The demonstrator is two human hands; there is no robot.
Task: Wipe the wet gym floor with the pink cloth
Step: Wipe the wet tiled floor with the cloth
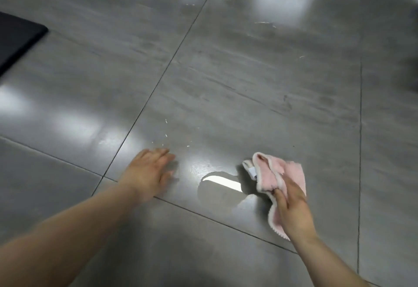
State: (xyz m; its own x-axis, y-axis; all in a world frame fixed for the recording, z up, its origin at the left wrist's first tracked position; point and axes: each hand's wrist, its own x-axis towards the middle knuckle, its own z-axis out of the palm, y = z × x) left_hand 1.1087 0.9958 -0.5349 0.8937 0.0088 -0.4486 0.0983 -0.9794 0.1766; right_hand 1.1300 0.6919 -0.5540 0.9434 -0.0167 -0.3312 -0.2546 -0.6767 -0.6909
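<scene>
Beside the puddle point(220, 188), still unwiped, the cloth point(274, 177) is gripped by the right hand point(291, 207); the left hand point(149, 169) is spread empty.

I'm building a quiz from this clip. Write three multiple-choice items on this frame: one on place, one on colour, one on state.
1. Where does the puddle lie?
A. Between the two hands
B. Beyond the black mat
C. Left of the left hand

2. What colour is the cloth?
A. Blue
B. Pink
C. Green

3. What is the left hand doing?
A. Gripping the cloth
B. Lifting the mat
C. Spread open, palm down on the grey tile floor, holding nothing

Answers:
1. A, as the shiny wet patch sits right of the left hand and left of the right hand.
2. B, as the bunched fabric in the right hand's grip is pale pink.
3. C, as its fingers are splayed low over the tile, while the black mat lies untouched far left.
</scene>
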